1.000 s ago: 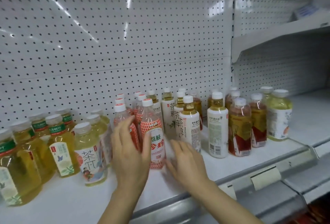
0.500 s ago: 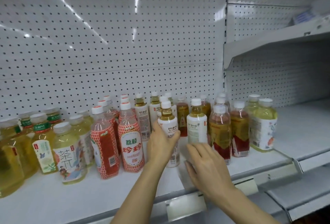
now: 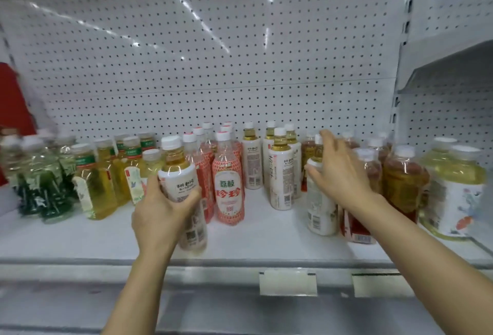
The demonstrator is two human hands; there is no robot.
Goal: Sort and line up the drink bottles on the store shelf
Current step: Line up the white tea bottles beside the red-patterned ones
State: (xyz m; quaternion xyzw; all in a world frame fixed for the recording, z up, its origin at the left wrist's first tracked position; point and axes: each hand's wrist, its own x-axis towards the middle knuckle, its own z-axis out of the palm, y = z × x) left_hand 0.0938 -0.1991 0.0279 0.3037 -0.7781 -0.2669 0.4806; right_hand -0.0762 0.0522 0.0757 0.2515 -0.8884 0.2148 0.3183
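My left hand [image 3: 160, 217] grips a white-labelled tea bottle [image 3: 177, 174] with a white cap, held tilted above the shelf's front. Just to its right stands a red-patterned lychee bottle [image 3: 229, 188], with more like it behind. My right hand [image 3: 341, 174] reaches to another white-labelled tea bottle [image 3: 318, 212] near the shelf front, fingers spread over its shoulder and neck; whether they close round it is unclear through the blur. Further white-labelled bottles [image 3: 280, 174] stand between the two hands.
Yellow-green tea bottles [image 3: 93, 182] crowd the shelf's left side. Amber bottles with red labels [image 3: 400, 182] and a large pale-yellow bottle [image 3: 456, 190] stand at the right. The white shelf [image 3: 253, 241] has a front rail with price-tag holders [image 3: 288, 282]. Pegboard [image 3: 213, 54] backs it.
My left hand has lifted the white-labelled bottle and carried it left, in front of the red bottles. My right hand has risen from the shelf front to another white-labelled bottle.
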